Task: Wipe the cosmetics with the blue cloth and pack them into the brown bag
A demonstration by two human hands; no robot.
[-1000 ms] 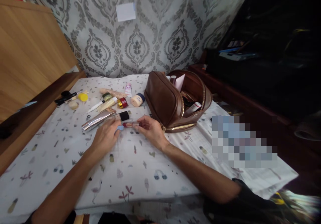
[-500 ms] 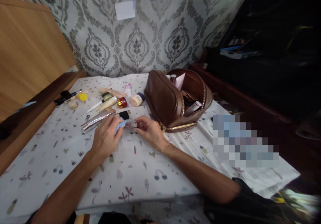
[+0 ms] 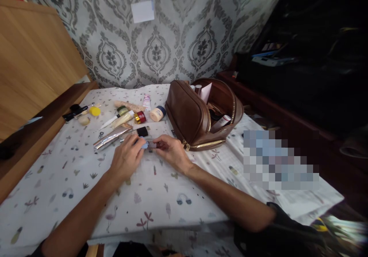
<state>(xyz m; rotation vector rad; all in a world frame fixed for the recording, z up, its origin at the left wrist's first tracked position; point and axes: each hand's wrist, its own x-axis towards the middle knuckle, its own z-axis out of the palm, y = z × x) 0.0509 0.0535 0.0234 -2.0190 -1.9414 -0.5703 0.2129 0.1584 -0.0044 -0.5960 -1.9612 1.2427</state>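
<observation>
Over the patterned white cloth, my left hand [image 3: 128, 155] is closed on a small blue cloth [image 3: 144, 144], which touches one end of a small clear tube [image 3: 152, 144]. The tube's dark reddish end is pinched in my right hand [image 3: 172, 153]. Just behind my left hand lie a shiny silver-pink tube [image 3: 112, 136] and a bottle with a black cap [image 3: 142, 131]. To the right of the hands stands an open brown bag [image 3: 188, 113] holding several cosmetics, among them a white-capped tube [image 3: 223, 122].
Behind the hands lie a red jar [image 3: 140, 117], a cream jar with a blue lid [image 3: 157, 113], a pale tube [image 3: 123, 119] and a pink tube [image 3: 147, 102]. Brushes [image 3: 76, 113] and a yellow item [image 3: 94, 111] are at the left, near the wooden ledge.
My left hand and the blue cloth have shifted slightly right, further over the clear tube. My right hand has barely moved and keeps its pinch.
</observation>
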